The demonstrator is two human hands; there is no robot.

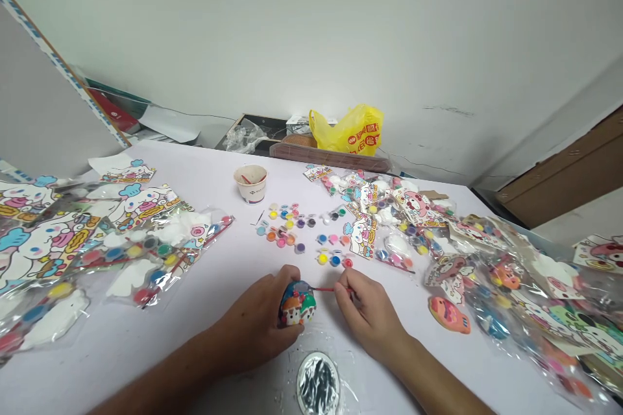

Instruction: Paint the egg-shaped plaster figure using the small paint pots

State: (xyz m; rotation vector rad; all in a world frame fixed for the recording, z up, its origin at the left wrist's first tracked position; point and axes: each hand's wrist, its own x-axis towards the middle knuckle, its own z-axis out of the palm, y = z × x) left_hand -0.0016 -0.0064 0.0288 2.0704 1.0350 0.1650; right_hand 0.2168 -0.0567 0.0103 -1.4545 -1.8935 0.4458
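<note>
My left hand [265,321] is wrapped round a small painted figurine [298,305], blue on top with brown, green and white shapes on its face. In my right hand [367,311] a thin red paintbrush [324,289] is pinched, its dark tip touching or nearly touching the figurine's upper right side. Beyond both hands, several small open paint pots [335,260] in many colours stand in clusters. A paper cup [251,183] with reddish sticks in it is behind them. Below the figurine lies a round silver-rimmed disc [318,384] in clear plastic.
Clear packets [141,253] of white figures and paints cover the left side of the white table [195,363]. More packets [396,249] spread over the right, beside a painted pink and orange piece [448,314]. A yellow bag [348,133] sits at the back edge.
</note>
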